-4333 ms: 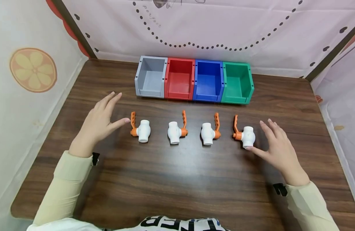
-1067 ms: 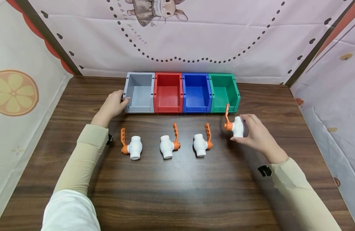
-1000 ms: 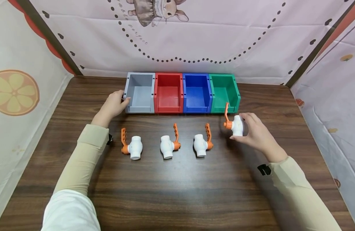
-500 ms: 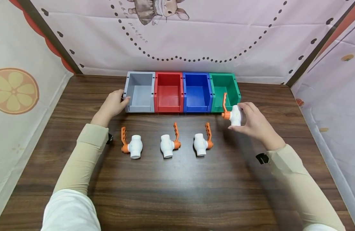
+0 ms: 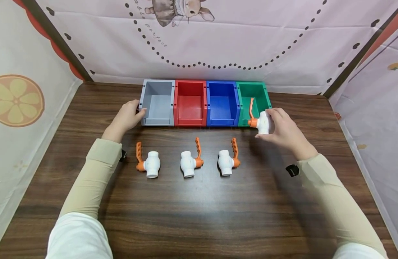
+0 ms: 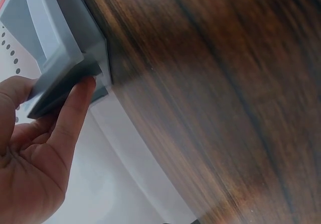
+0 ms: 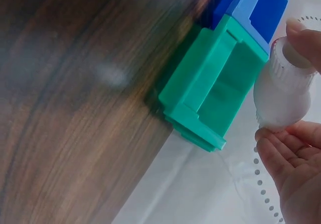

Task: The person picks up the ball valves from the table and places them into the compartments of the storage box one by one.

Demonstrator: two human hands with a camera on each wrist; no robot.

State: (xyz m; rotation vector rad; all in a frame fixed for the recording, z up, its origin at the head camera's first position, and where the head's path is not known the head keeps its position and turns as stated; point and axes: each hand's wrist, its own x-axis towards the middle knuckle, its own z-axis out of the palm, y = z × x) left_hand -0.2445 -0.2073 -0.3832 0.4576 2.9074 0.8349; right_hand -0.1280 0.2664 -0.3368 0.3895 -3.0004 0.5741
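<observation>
My right hand (image 5: 284, 131) pinches a white ball valve (image 5: 263, 123) with an orange lever handle, thumb on one end and fingers on the other. The valve is above the table at the front of the green bin (image 5: 254, 87); its handle overlaps the bin's opening. In the right wrist view the white valve body (image 7: 283, 93) hides its handle. My left hand (image 5: 125, 117) grips the left wall of the grey bin (image 5: 158, 121), thumb on the inner side and fingers outside, as the left wrist view shows on the grey wall (image 6: 62, 66).
Three more white valves with orange handles lie in a row: the left valve (image 5: 152, 164), the middle valve (image 5: 187, 164) and the right valve (image 5: 225, 163). A red bin (image 5: 190, 122) and a blue bin (image 5: 222, 122) stand between the grey and green ones. Printed cloth (image 5: 244, 32) backs the table.
My right hand took hold of the rightmost valve, lifted it and moved it forward to the green bin. My left hand moved forward to the grey bin earlier and has stayed there.
</observation>
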